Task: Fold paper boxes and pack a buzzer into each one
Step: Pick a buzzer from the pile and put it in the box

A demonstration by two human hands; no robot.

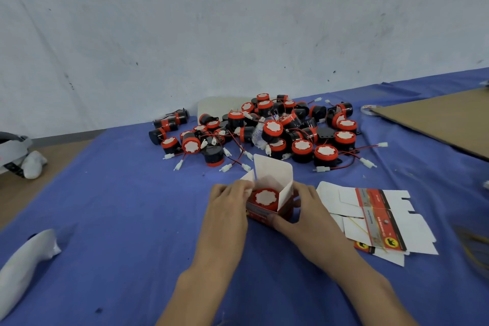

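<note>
**Box open, buzzer seated, both hands on box**

Paper box (261, 213) stands upright on the blue cloth (127, 193) covering the counter, near the front centre of the view. Top is open: rear lid flap stands vertical, side flaps are raised. One buzzer (265, 197) sits inside, red rim and white face upward.

Left hand (227, 209) holds the box's left side; its fingers (242, 188) are curled over the left side flap. Right hand (309, 216) holds the right side, thumb across the red front face, remaining fingers wrapped round the far right wall. Both grips are closed on the box.

Pile of buzzers (264, 130) lies behind the box, red and black wires with white plugs trailing out. Flat box blanks (375, 219) lie stacked just right of the right hand. Cardboard sheet (444, 119) lies at the far right.
</note>
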